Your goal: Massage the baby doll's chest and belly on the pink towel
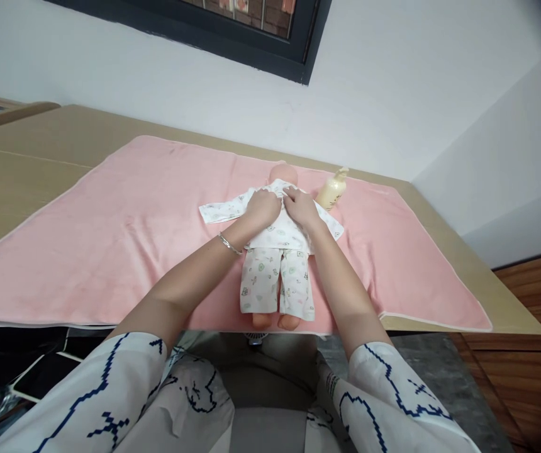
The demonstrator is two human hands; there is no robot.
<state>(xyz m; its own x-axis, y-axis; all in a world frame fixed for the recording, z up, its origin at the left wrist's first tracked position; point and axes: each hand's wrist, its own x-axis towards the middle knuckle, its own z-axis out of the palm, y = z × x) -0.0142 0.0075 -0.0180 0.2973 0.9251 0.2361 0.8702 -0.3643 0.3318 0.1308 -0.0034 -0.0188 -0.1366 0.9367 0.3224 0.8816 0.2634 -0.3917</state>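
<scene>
A baby doll (284, 173) lies on its back on a pink blanket (157, 189), head toward the wall and feet toward me. It is dressed in a white patterned shirt (277, 236) and matching trousers (261, 283). At the upper chest, my left hand (264, 207) is closed with its fingers pinching the front of the shirt. Beside it my right hand (300, 206) also pinches the shirt front, close to the collar. The fingertips of both hands nearly meet, and exactly what they grip there is partly hidden.
A pale yellow pump bottle (332, 190) stands on the blanket right of the doll. The blanket covers much of a wooden table (29, 170). Behind the table rises a white wall with a dark-framed window (270, 47). Wooden drawers (529, 371) are at the lower right.
</scene>
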